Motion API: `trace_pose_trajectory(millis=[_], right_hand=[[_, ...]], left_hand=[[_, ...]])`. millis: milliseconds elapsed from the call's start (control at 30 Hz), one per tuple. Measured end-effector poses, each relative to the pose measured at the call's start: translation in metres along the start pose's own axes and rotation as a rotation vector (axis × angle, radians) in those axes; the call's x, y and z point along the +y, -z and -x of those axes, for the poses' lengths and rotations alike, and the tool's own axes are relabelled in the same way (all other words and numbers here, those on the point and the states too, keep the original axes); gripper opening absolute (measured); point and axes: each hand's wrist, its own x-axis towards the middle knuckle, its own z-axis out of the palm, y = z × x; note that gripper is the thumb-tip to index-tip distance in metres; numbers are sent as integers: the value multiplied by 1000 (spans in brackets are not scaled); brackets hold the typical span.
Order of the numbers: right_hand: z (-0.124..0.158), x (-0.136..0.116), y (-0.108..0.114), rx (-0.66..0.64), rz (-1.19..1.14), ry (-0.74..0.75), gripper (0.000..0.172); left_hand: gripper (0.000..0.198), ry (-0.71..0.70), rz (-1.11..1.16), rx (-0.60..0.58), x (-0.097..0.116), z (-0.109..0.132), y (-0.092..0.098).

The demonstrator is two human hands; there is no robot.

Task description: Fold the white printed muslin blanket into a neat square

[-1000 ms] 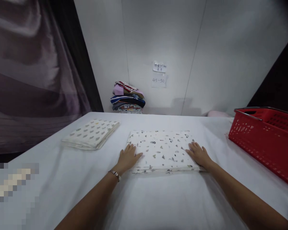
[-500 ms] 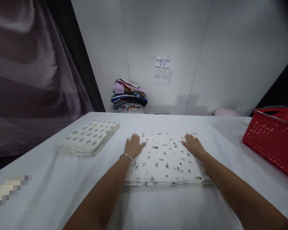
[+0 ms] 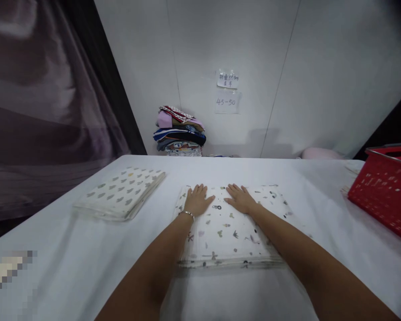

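A white cloth [image 3: 227,240] with small printed plants and figures lies folded into a layered rectangle in front of me. My left hand [image 3: 199,200] rests flat near its far left corner, fingers spread, a bracelet on the wrist. Flat on the far middle of the same cloth is my right hand [image 3: 241,199], its fingers stretched out and apart. Neither hand grips anything. My forearms cover parts of the cloth's left and right sides.
Left of me a second folded cloth [image 3: 123,191] with grey leaf-like prints lies on the white-covered table [image 3: 96,263]. A red plastic basket [image 3: 387,191] stands at the right edge. Behind the table, stacked fabrics [image 3: 180,131] sit against the wall, below paper signs [image 3: 227,91].
My right hand has slid left from the cloth's far right corner to its middle. My left hand has shifted slightly right. Both stay flat, and the view has moved a little.
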Motion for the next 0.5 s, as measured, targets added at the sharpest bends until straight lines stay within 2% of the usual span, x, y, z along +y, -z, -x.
trace_pose_trajectory(millis=[133, 233, 400, 500], right_hand=[[1, 2, 2, -28, -41, 10, 74], [9, 12, 10, -30, -61, -9, 77], [31, 48, 10, 26, 23, -238, 78], [35, 59, 5, 36, 29, -275, 76]], left_hand=[[73, -4, 5, 36, -6, 0, -7], [72, -10, 1, 43, -7, -1, -6], [73, -11, 3, 36, -6, -2, -6], [72, -9, -8, 41, -5, -1, -5]])
